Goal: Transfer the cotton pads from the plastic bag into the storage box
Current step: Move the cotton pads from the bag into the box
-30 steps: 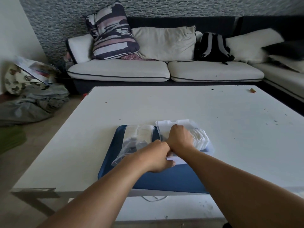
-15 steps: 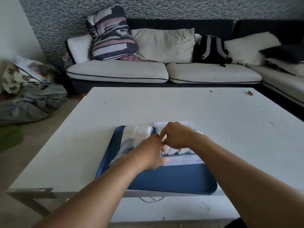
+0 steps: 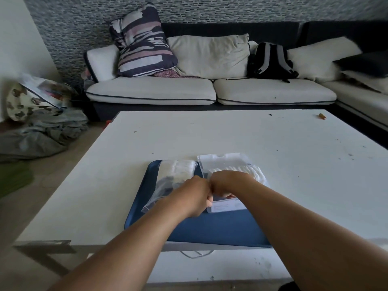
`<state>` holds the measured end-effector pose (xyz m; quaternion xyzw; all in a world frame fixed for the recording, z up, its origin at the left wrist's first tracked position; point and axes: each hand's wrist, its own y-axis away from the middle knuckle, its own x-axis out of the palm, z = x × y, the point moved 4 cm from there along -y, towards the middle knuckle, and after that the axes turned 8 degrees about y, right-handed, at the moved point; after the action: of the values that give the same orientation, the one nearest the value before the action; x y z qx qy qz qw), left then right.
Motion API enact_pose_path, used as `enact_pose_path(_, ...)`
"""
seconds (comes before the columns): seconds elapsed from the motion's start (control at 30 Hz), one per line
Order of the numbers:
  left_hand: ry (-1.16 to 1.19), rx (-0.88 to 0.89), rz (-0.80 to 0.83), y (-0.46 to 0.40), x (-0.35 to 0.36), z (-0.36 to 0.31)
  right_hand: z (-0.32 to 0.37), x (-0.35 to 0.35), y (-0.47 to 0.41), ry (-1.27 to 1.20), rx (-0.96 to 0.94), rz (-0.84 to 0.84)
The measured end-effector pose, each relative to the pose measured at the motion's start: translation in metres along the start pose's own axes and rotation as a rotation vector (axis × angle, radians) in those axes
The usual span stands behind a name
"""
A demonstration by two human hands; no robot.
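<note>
Since half a second ago your right hand has dropped knuckles-up onto the pads in the box; its fingers are curled under, grip hidden. Your left hand, fisted, touches the box's near-left corner; the bag lies just left. Both sit on the tray on the white table, sofa beyond.

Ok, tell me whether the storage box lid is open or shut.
Open. The clear lid stands raised behind the storage box, with cotton pads exposed inside.
</note>
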<state>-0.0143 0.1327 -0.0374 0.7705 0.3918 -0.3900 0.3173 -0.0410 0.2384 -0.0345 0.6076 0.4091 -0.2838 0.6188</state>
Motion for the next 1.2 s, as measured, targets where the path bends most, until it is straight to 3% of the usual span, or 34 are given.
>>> enact_pose_path(0.13,-0.002,0.032,0.011,0.005,-0.003,-0.005,-0.003,0.005,0.000,-0.070,-0.050,0.026)
enact_pose_path(0.27,0.066,0.069,-0.032,0.021,-0.035,-0.006,-0.017,-0.007,0.006,-0.395,-0.101,0.033)
enact_pose_path(0.37,-0.078,-0.028,-0.152,0.037,-0.068,0.015,-0.028,-0.032,0.023,-0.518,-0.118,-0.192)
enact_pose_path(0.43,-0.220,-0.144,-0.124,0.050,-0.076,0.035,-0.020,-0.048,0.041,-0.524,-0.162,-0.424)
enact_pose_path(0.47,-0.251,-0.188,-0.100,0.054,-0.077,0.042,-0.007,-0.052,0.053,-0.553,-0.226,-0.441)
enact_pose_path(0.53,-0.246,-0.226,-0.121,0.057,-0.076,0.049,0.034,-0.045,0.074,-0.598,-0.418,-0.241)
enact_pose_path(0.6,-0.209,-0.203,-0.271,0.056,-0.081,0.048,0.075,-0.025,0.083,-0.464,-0.534,-0.043)
enact_pose_path(0.63,-0.165,-0.176,-0.374,0.055,-0.085,0.047,0.088,-0.018,0.081,-0.324,-0.531,-0.058)
enact_pose_path(0.7,-0.066,-0.094,-0.580,0.054,-0.093,0.044,0.096,-0.018,0.072,-0.110,-0.398,-0.267)
enact_pose_path(0.8,-0.015,0.013,-0.769,0.056,-0.101,0.035,0.082,-0.038,0.060,-0.032,-0.129,-0.541)
enact_pose_path(0.87,-0.013,0.050,-0.792,0.053,-0.101,0.033,0.071,-0.046,0.051,0.036,-0.050,-0.622)
enact_pose_path(1.2,0.098,0.025,-0.731,0.045,-0.093,0.041,0.071,-0.036,0.020,0.090,-0.038,-0.639)
